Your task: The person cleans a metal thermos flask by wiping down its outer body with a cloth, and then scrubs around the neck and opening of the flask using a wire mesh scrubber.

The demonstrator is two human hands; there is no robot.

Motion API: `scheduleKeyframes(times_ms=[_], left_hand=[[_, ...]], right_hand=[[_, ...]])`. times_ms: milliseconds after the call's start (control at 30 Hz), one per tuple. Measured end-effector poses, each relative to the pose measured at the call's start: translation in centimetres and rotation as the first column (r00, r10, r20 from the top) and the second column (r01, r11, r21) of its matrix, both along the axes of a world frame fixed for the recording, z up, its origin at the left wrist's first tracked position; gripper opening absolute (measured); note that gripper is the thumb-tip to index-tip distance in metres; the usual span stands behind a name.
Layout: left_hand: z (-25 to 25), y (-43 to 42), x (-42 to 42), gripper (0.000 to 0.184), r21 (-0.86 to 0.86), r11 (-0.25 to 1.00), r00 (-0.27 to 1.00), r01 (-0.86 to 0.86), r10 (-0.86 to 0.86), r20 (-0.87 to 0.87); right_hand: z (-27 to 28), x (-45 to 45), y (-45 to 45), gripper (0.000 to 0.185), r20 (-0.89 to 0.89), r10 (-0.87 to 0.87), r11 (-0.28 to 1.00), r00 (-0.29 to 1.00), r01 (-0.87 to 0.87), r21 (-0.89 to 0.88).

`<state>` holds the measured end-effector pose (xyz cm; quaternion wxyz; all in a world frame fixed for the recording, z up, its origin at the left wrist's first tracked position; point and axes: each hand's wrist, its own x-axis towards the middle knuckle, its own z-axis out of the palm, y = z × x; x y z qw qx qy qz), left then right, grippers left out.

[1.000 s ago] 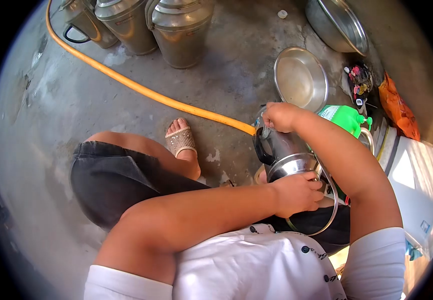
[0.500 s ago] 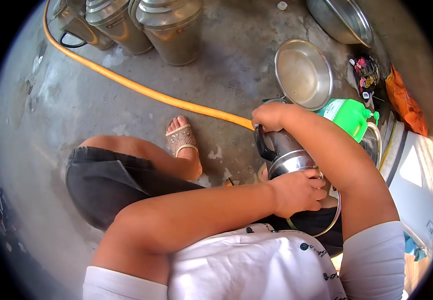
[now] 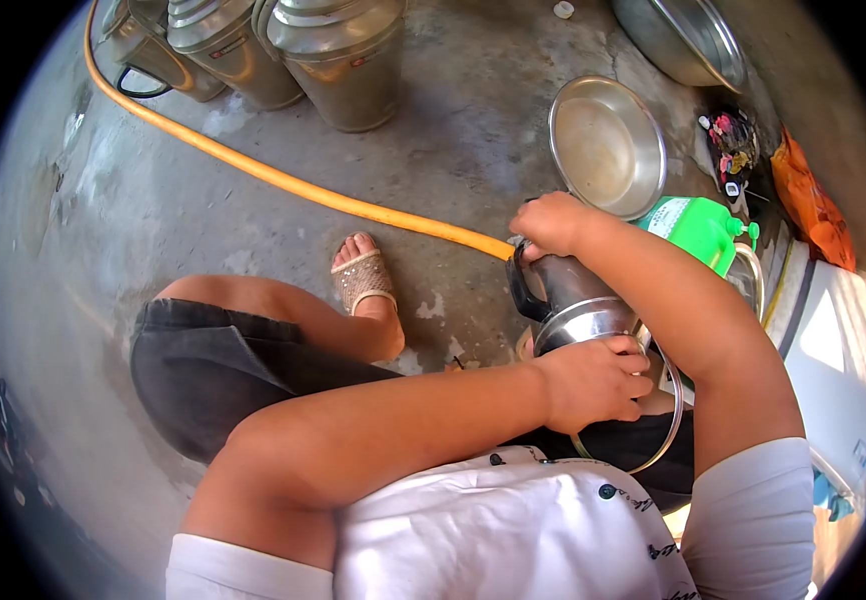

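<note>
A metal flask (image 3: 578, 285) with a black side handle (image 3: 526, 290) and a shiny band is tilted by my knees. Around the band and lower end of the flask, my left hand (image 3: 598, 383) is wrapped with its fingers curled. My right hand (image 3: 550, 225) is closed at the far end of the flask, just above the black handle; what its fingers hold is hidden from view. A thin wire loop (image 3: 675, 425) hangs by the flask's lower end. My right forearm covers part of the flask.
A yellow hose (image 3: 303, 187) crosses the floor toward the flask. Several metal cans (image 3: 338, 75) stand at top left. A steel basin (image 3: 608, 145), a larger basin (image 3: 688, 45), a green jug (image 3: 698, 232) and an orange bag (image 3: 811, 205) are on the right.
My right hand has lifted slightly at the flask's far end, and a dark thing beside it no longer shows. My left hand keeps its hold with little movement.
</note>
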<state>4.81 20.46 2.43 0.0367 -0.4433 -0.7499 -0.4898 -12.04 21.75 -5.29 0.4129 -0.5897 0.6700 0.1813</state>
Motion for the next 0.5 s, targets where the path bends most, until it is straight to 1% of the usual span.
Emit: scheduleKeyframes(times_ms=[33, 67, 133, 167, 233, 267, 333, 367, 433, 467, 500], left_hand=[[0.0, 0.1, 0.0, 0.034, -0.004, 1.000, 1.000, 0.001, -0.001, 0.000], [0.0, 0.2, 0.1, 0.034, -0.003, 1.000, 1.000, 0.002, -0.002, 0.000], [-0.1, 0.4, 0.3, 0.034, -0.056, 0.997, 0.999, 0.046, -0.046, -0.005], [-0.1, 0.5, 0.4, 0.034, -0.057, 0.997, 0.999, 0.046, -0.046, -0.004], [-0.2, 0.6, 0.5, 0.034, -0.053, 0.998, 0.999, 0.020, -0.022, -0.027], [-0.2, 0.6, 0.4, 0.034, -0.053, 0.998, 0.999, 0.020, -0.022, -0.024], [-0.1, 0.5, 0.5, 0.030, -0.063, 0.997, 0.999, 0.042, -0.042, -0.006], [-0.2, 0.6, 0.6, 0.030, -0.063, 0.997, 0.999, 0.046, -0.046, -0.006], [-0.3, 0.7, 0.5, 0.030, -0.031, 1.000, 1.000, 0.004, -0.005, -0.026], [-0.3, 0.7, 0.4, 0.030, -0.031, 1.000, 1.000, 0.003, -0.004, -0.027], [-0.4, 0.6, 0.3, 0.031, -0.022, 1.000, 1.000, 0.008, -0.009, -0.021]], right_hand=[[0.2, 0.2, 0.0, 0.039, -0.062, 0.016, 1.000, 0.998, -0.016, -0.003], [0.2, 0.4, 0.0, 0.039, -0.063, 0.015, 1.000, 0.998, -0.015, -0.002], [0.2, 0.9, -0.4, 0.039, -0.137, 0.077, 0.992, 0.987, -0.062, 0.111], [0.1, 1.5, -0.5, 0.039, -0.137, 0.077, 0.992, 0.988, -0.062, 0.110], [0.0, 2.7, -0.6, 0.036, -0.096, 0.196, 0.977, 0.976, -0.186, 0.109], [0.1, 2.6, -0.7, 0.036, -0.093, 0.196, 0.976, 0.976, -0.186, 0.109], [0.2, 1.8, -0.8, 0.027, 0.017, 0.113, 0.990, 0.993, -0.114, 0.086], [-0.1, 1.1, -0.6, 0.027, 0.017, 0.109, 0.990, 0.994, -0.110, 0.086], [-0.7, -0.5, 0.0, 0.020, 0.224, -0.078, 0.988, 0.971, 0.045, 0.147], [-1.1, -1.0, 0.2, 0.021, 0.261, -0.156, 0.967, 0.953, 0.093, 0.239], [-1.2, -1.5, 0.7, 0.021, 0.260, -0.155, 0.967, 0.953, 0.092, 0.239]])
